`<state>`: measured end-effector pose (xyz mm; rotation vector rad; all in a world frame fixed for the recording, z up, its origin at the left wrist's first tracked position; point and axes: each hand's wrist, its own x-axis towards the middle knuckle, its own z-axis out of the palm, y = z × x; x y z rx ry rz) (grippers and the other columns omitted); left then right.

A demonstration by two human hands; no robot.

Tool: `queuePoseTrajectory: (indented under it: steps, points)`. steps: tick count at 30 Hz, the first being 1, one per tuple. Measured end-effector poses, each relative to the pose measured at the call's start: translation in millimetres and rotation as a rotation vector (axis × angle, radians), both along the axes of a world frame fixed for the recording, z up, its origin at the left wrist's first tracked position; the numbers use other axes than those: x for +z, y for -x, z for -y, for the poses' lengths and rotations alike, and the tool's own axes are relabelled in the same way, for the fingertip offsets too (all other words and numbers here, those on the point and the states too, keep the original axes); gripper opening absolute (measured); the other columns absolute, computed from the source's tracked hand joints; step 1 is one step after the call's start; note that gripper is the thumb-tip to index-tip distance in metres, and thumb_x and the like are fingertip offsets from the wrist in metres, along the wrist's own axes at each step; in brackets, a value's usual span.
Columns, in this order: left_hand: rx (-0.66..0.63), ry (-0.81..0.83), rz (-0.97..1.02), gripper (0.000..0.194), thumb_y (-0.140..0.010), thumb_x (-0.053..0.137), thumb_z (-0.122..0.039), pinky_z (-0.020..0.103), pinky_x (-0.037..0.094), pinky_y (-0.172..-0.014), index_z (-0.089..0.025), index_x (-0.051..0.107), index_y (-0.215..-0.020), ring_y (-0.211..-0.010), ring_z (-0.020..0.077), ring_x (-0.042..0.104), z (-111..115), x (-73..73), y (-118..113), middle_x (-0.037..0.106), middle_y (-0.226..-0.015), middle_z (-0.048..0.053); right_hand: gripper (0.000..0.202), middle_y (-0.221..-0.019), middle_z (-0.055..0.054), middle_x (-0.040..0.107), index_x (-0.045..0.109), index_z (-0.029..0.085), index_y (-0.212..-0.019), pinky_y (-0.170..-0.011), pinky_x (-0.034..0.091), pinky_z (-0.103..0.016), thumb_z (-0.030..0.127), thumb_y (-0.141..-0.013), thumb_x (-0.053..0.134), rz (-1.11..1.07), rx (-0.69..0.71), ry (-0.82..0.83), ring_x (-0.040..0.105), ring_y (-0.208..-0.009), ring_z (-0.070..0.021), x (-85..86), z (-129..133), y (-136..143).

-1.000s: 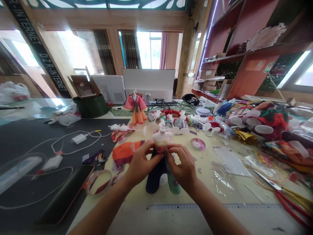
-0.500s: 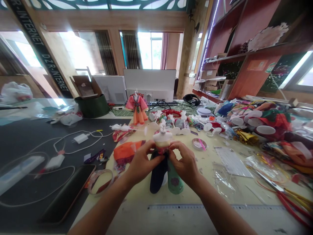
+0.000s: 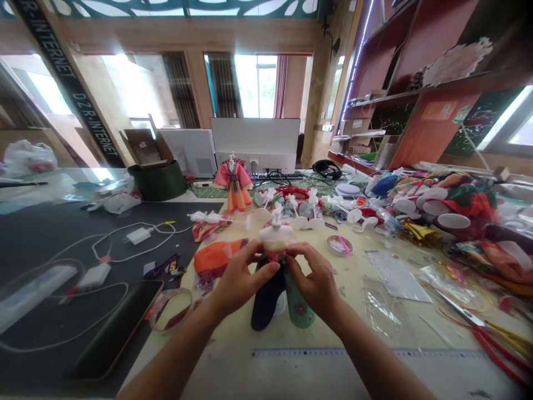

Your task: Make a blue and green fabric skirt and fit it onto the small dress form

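A small white doll form (image 3: pixel 275 233) stands upright in front of me, with a pale yellow band at its chest and pink cloth at the waist. From the waist hang a dark navy cloth piece (image 3: pixel 265 303) and a green cloth piece (image 3: pixel 300 311) with a flower on it. My left hand (image 3: pixel 241 280) is closed, pinching the navy piece at the waist. On the other side my right hand (image 3: pixel 314 280) is closed on the top of the green piece. A bit of the form's white base (image 3: pixel 280 304) shows between the two cloths; the fingertips partly hide the waist.
A dressed doll form (image 3: pixel 236 186) in pink and orange stands behind. Orange cloth (image 3: pixel 216 258) and a tape roll (image 3: pixel 170 310) lie left, near a phone (image 3: pixel 116 328). Right are a round dish (image 3: pixel 339 245), scissors (image 3: pixel 468 316) and heaped fabric (image 3: pixel 470 205). A ruler (image 3: pixel 308 352) lies in front.
The doll form has shifted slightly left. The lower ends of the navy and green pieces have moved a little farther apart. Both hands keep their pinch at the waist.
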<state>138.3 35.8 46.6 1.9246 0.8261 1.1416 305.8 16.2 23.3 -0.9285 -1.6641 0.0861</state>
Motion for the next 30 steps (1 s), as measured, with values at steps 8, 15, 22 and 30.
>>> queuePoseTrajectory:
  steps: [8,15,22,30]
  points:
    - [0.004,0.033,0.040,0.026,-0.081,0.062,-0.030,0.029,0.050,-0.081,-0.021,0.064,-0.105,-0.093,0.0190,0.063,-3.8,0.0,-5.1,0.069,-0.103,0.003,0.013,-0.089,-0.007,0.062,0.058,0.019,-0.090,-0.077,0.049,-0.032,0.012,-0.084,0.049,0.005,0.033,-0.005,0.060,-0.086,-0.0182,0.5,1.3,0.4]
    - [0.047,0.043,0.030,0.026,-0.077,0.066,-0.028,0.032,0.048,-0.085,-0.022,0.064,-0.102,-0.094,0.0196,0.063,-1.6,-2.4,-4.4,0.068,-0.101,0.003,0.012,-0.088,-0.006,0.062,0.058,0.020,-0.090,-0.076,0.049,-0.032,0.013,-0.084,0.050,-0.007,0.041,0.017,0.060,-0.085,-0.0177,0.2,2.7,-0.9]
    - [0.109,0.118,0.024,0.056,-0.071,0.071,-0.029,0.041,0.039,-0.101,-0.022,0.049,-0.123,-0.116,0.0249,0.052,2.1,-32.0,11.1,0.056,-0.126,0.010,0.015,-0.091,-0.006,0.063,0.057,0.020,-0.100,-0.077,0.049,-0.033,0.020,-0.087,0.049,0.052,0.008,0.112,0.060,-0.085,-0.0183,-9.4,8.9,-10.5]
    - [0.219,0.227,0.070,0.042,-0.080,0.061,-0.035,0.041,0.043,-0.096,-0.018,0.052,-0.117,-0.109,0.0226,0.058,6.7,-60.8,48.2,0.062,-0.116,0.012,0.015,-0.093,-0.005,0.066,0.058,0.021,-0.100,-0.075,0.050,-0.033,0.027,-0.088,0.052,0.035,-0.083,0.226,0.063,-0.085,-0.0187,-29.2,12.1,-35.0]
